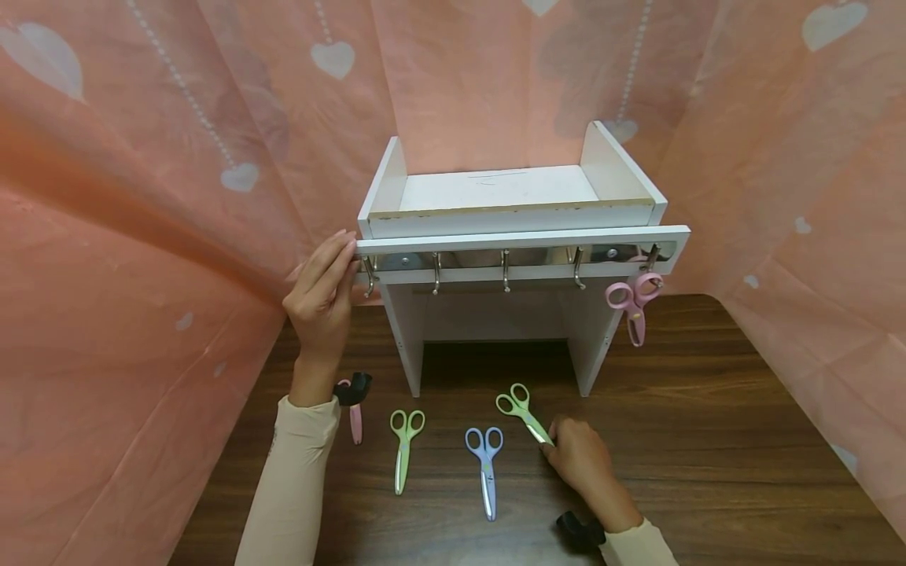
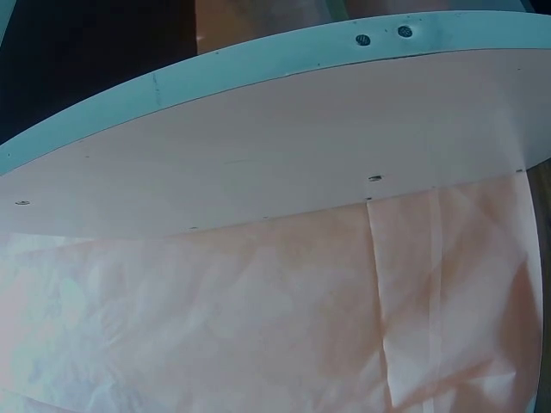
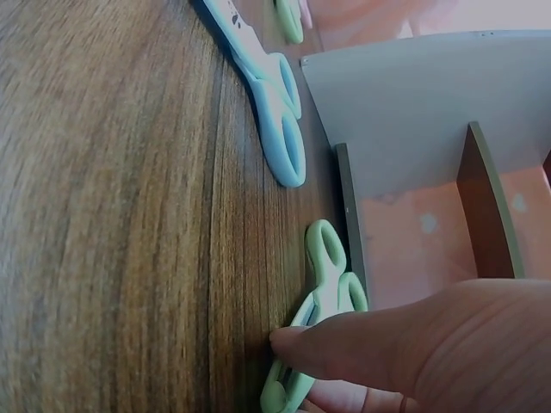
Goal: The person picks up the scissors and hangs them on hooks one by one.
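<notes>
My right hand point(image 1: 582, 460) pinches a pair of green scissors point(image 1: 520, 405) by its blade end, low over the wooden table. The thumb lies across the blades in the right wrist view, and the green handle loops point(image 3: 325, 245) point away from the hand. My left hand point(image 1: 322, 295) rests with extended fingers against the left end of a white hook rail point(image 1: 524, 236) on a small white shelf unit. Pink scissors point(image 1: 635, 303) hang from the rail's rightmost hook. The left wrist view shows the unit's side panel point(image 2: 284, 146), but not the hand.
Blue scissors point(image 1: 485, 472) lie on the table point(image 1: 708, 440) in front of the unit, with other green scissors point(image 1: 404, 452) to their left. Another pink pair point(image 1: 355, 420) lies partly hidden beside the left wrist. A pink heart-patterned curtain point(image 1: 467, 86) surrounds the table.
</notes>
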{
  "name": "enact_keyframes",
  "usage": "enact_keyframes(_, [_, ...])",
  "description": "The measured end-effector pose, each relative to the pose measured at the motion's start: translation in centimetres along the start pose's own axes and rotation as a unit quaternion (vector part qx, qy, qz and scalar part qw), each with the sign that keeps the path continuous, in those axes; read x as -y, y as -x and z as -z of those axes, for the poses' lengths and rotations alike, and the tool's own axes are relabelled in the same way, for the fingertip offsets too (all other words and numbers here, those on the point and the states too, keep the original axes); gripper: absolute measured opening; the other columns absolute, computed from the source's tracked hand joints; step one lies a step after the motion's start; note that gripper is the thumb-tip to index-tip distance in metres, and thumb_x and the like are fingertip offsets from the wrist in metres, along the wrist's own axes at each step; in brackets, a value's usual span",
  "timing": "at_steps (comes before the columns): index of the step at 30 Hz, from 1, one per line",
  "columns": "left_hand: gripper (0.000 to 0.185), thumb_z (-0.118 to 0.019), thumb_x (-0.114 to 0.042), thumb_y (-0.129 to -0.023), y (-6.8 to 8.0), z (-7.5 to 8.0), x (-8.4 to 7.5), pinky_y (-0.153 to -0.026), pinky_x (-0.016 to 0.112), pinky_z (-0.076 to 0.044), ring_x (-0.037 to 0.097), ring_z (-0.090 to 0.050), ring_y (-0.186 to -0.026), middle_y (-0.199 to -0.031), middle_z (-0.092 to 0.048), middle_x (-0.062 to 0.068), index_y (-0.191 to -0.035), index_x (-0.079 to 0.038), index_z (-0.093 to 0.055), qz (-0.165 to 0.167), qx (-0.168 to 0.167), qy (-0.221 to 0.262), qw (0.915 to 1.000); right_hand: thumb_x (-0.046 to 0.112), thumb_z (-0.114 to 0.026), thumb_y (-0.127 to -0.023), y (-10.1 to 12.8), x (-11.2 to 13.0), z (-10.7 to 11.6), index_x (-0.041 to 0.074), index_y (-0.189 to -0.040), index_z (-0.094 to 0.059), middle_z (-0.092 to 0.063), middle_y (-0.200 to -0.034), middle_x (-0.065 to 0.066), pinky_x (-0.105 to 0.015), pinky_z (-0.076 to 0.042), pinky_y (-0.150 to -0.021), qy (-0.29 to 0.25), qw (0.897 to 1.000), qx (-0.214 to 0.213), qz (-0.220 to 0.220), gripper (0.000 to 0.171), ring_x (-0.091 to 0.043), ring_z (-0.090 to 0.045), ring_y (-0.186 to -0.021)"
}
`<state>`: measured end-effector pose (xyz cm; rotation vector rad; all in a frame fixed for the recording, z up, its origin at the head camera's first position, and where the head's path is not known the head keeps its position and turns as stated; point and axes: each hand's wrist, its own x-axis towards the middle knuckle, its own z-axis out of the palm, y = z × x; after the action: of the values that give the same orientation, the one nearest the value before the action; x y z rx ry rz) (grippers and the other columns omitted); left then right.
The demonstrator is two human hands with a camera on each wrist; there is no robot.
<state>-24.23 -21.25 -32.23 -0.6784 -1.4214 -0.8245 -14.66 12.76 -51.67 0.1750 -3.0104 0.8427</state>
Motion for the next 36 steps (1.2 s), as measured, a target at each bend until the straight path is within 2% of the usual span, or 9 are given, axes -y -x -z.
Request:
enact_keyframes(16, [0.037, -0.076, 0.023, -0.073, -0.04, -0.08, 0.16, -0.096, 0.041, -0.058, 0.039, -0.07, -0.106, -0.11, -0.074, 0.02, -0.105, 0.004, -0.078, -0.002, 0.001, 0.008, 1.0, 0.005, -0.085, -0.077, 0.08, 0.22, 0.05, 0.012, -0.078, -0.058, -0.056, -0.064, -0.002, -0.038, -0.041, -0.046, -0.004, 1.0, -0.016, 0.006, 0.028, -0.021, -0.054, -0.057])
enact_keyframes(36, [0.037, -0.076, 0.025, -0.073, 0.04, -0.12, 0.03, -0.096, 0.041, -0.058, 0.039, -0.071, -0.104, -0.109, -0.074, 0.021, -0.104, 0.005, -0.078, 0.005, -0.004, 0.007, 1.0, -0.001, -0.083, -0.076, 0.32, 0.28, 0.12, 0.011, -0.078, -0.061, -0.051, -0.06, 0.004, -0.032, -0.039, -0.046, -0.028, 1.0, -0.012, 0.0, 0.025, -0.016, -0.049, -0.054])
